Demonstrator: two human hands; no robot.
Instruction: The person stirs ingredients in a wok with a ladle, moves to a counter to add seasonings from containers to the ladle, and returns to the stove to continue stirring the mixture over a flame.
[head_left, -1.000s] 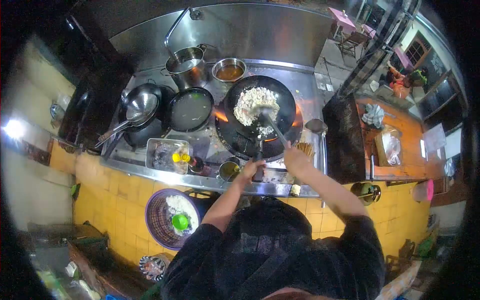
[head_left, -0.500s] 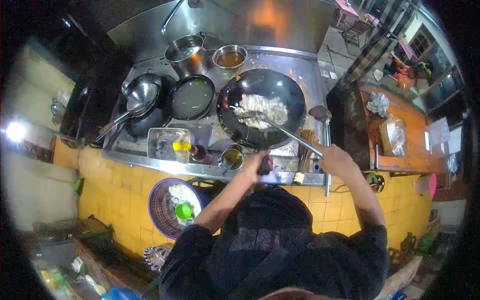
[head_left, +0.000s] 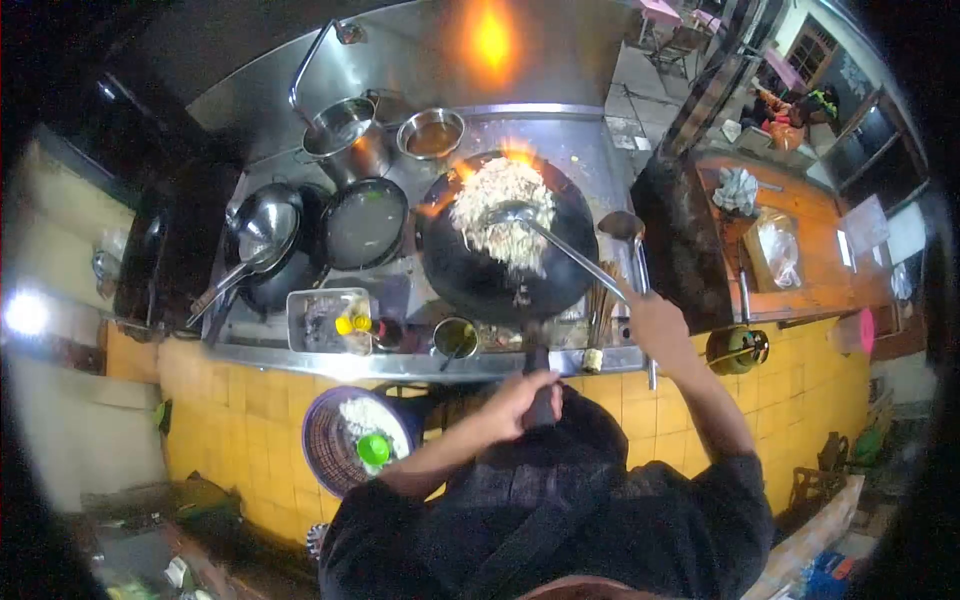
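Note:
In the head view my left hand [head_left: 528, 402] is closed round the dark handle [head_left: 539, 375] of a large black wok [head_left: 545, 295] over the stove. A whitish heap of food that looks like rice [head_left: 500, 195] sits high in the wok and spreads toward its far rim. My right hand [head_left: 658, 325] grips the end of a long metal ladle [head_left: 575, 256], whose rounded head rests against the food. Orange flames [head_left: 522, 153] rise behind the far rim.
Left of the wok are a frying pan [head_left: 365, 228], a tall pot [head_left: 345, 150], a bowl of brown liquid [head_left: 430, 137] and a strainer [head_left: 262, 240]. A metal tray [head_left: 305, 325] and a cup [head_left: 455, 338] stand along the front edge. A purple basket [head_left: 318, 445] with a green scoop [head_left: 374, 449] is below.
My left hand has drawn the wok's handle toward my body. The food has moved up toward the far rim, and flames have flared behind it. My right hand keeps hold of the ladle.

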